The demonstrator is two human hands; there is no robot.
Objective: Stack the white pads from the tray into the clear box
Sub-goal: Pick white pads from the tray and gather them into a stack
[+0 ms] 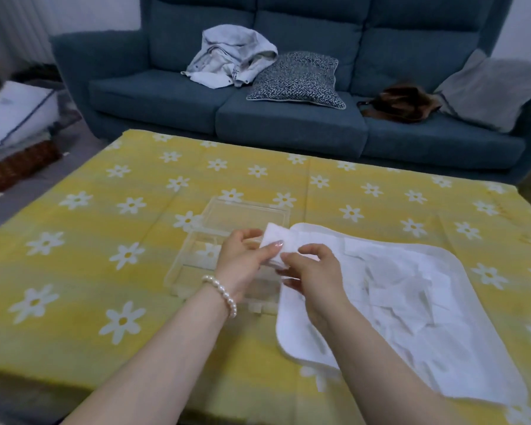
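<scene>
A small stack of white pads (279,240) hangs just above the right side of the clear box (193,256), held between both hands. My left hand (242,260) grips the stack from the left, thumb on top. My right hand (314,271) pinches its near right corner. The box lies open on the table with its clear lid (246,214) folded back behind it. The white tray (448,265) sits to the right, with several loose white pads (408,296) scattered in it.
A yellow tablecloth with white daisies (105,240) covers the table. Behind it stands a blue sofa (288,118) with a grey garment, cushions and a brown bag. A basket (19,167) sits on the floor at far left.
</scene>
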